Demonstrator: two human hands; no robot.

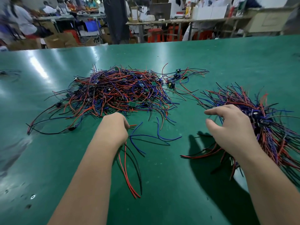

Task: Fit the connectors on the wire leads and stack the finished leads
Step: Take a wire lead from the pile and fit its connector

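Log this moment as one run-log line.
left hand: grips a few leads | right hand: open, at right stack | loose pile: beyond left hand

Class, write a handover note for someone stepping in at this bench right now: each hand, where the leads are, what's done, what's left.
Left hand: grips a few red, black and blue wire leads, their ends trailing over the green table.
Right hand: open, fingers spread at the left edge of the stack; contact unclear.
Loose pile: large tangle at table centre, beyond the left hand.
Done: the right-side stack, probably finished leads.
Left: likely the whole centre pile, plus the leads in hand.
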